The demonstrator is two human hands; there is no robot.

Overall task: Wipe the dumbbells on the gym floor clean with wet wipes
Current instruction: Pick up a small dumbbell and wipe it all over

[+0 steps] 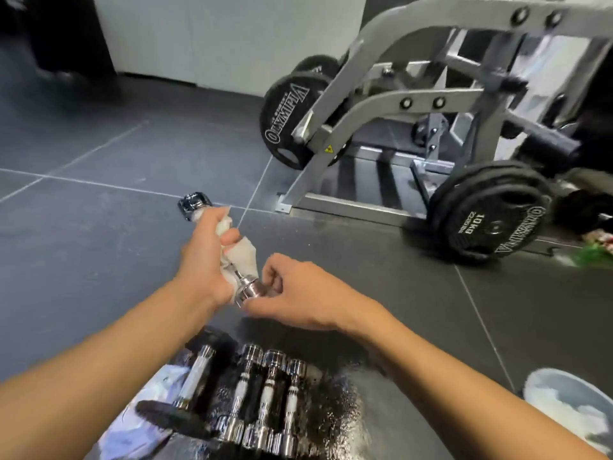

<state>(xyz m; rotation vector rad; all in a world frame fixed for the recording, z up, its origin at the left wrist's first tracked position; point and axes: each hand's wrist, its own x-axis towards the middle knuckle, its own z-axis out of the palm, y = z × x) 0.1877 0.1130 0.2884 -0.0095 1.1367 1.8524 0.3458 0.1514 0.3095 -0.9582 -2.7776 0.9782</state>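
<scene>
A small chrome dumbbell (194, 203) is held up over the dark floor, far head away from me. My left hand (207, 252) grips its handle through a white wet wipe (241, 257). My right hand (298, 290) pinches the near chrome head with curled fingers. Below my arms, several more chrome dumbbells (265, 393) with white grips lie side by side on the floor, along with a larger one carrying a black plate (172, 418).
A grey plate-loaded machine (381, 104) with black weight plates (494, 215) stands to the right. A white pack or cloth (146, 423) lies under the left dumbbells. A grey bin (570, 406) holding white wipes sits at bottom right. Dark tiled floor spreads to the left.
</scene>
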